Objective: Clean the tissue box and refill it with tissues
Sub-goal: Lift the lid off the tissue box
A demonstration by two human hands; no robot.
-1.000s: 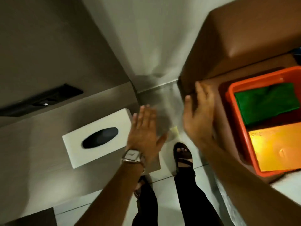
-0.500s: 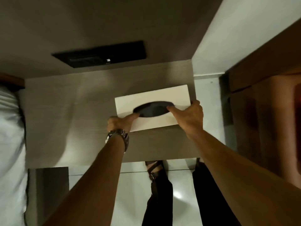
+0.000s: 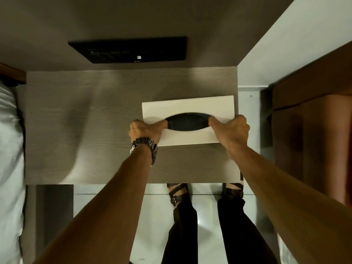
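Both hands grip the white rectangular tissue box (image 3: 190, 107) on the grey wood-grain tabletop (image 3: 95, 130); left hand (image 3: 145, 130) clasps its left end. Right hand (image 3: 231, 130) clasps its right end; thumbs hook the dark oval slot (image 3: 187, 121).

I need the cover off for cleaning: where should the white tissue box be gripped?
Probably the two short ends, from the near side: the tissue box lies flat and wide, and the left hand and right hand already hold there, thumbs at the oval slot.

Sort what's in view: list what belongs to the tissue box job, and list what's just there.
Job:
white tissue box
left hand gripping it
right hand gripping it

Just there:
grey bedside table
black wall panel
white bedding
wristwatch
brown furniture
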